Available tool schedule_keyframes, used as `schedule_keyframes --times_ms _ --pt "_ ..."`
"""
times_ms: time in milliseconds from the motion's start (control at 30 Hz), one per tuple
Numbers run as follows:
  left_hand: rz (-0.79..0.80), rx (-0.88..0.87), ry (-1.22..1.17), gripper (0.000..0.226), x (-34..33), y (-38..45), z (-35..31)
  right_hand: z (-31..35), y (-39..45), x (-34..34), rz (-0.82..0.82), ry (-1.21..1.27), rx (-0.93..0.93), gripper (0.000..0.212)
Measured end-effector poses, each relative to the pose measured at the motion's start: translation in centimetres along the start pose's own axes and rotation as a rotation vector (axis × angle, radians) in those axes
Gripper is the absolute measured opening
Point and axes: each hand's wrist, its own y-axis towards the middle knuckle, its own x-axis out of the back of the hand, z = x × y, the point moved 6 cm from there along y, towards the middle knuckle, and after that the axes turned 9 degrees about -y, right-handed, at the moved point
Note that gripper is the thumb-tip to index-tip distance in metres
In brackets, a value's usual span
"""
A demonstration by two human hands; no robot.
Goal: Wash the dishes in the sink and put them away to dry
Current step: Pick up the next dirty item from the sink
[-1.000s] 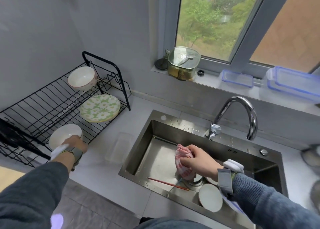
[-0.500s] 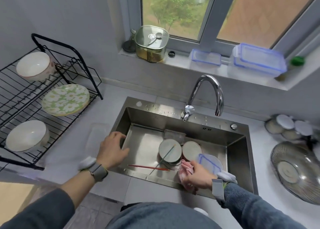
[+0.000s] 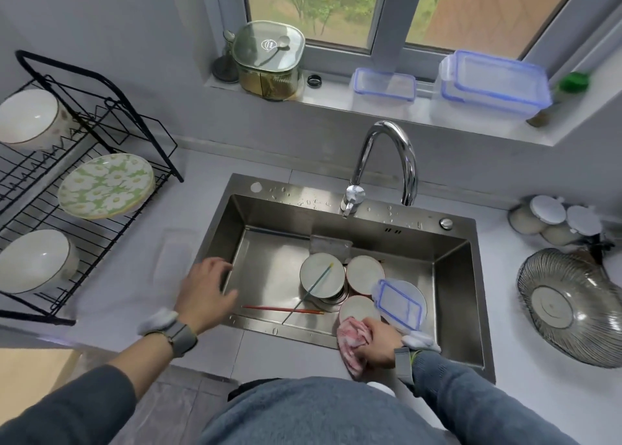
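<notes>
The steel sink (image 3: 269, 209) holds several upturned bowls (image 3: 321, 273), a blue-rimmed clear lid (image 3: 399, 301), a red chopstick (image 3: 269, 308) and a green one (image 3: 311, 291). My right hand (image 3: 378, 342) is shut on a pink checked cloth (image 3: 351, 340) at the sink's near rim, beside one bowl (image 3: 356, 308). My left hand (image 3: 205, 291) hovers over the sink's left rim, fingers apart and holding nothing. On the black drying rack (image 3: 111, 222) at the left stand two white bowls (image 3: 35, 259) and a green flowered plate (image 3: 106, 185).
The curved tap (image 3: 387, 162) rises behind the sink. A glass pot (image 3: 267, 61) and blue-rimmed plastic boxes (image 3: 488, 88) stand on the windowsill. A ribbed glass dish (image 3: 568, 306) and small lidded jars (image 3: 552, 219) sit on the counter at the right.
My left hand let go of the white bowl on the rack and moved right to the sink's left rim. My right hand drew the cloth back toward the near rim. The view swung right.
</notes>
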Motion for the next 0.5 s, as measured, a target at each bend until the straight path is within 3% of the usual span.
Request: schedule_keyframes --times_ms 267,400,500 --pt "0.485 -0.181 -0.071 0.039 -12.3 1.3 -13.9 -6.8 -1.9 1.1 -0.149 0.297 -0.137 0.028" --pt "0.640 -0.130 -0.109 0.045 -18.3 2.3 -19.1 -10.6 -3.3 2.4 -0.212 0.359 -0.223 0.036" --pt "0.664 0.006 -0.193 0.050 -21.9 2.9 -21.5 -12.4 -4.2 3.7 -0.220 0.369 -0.255 0.025"
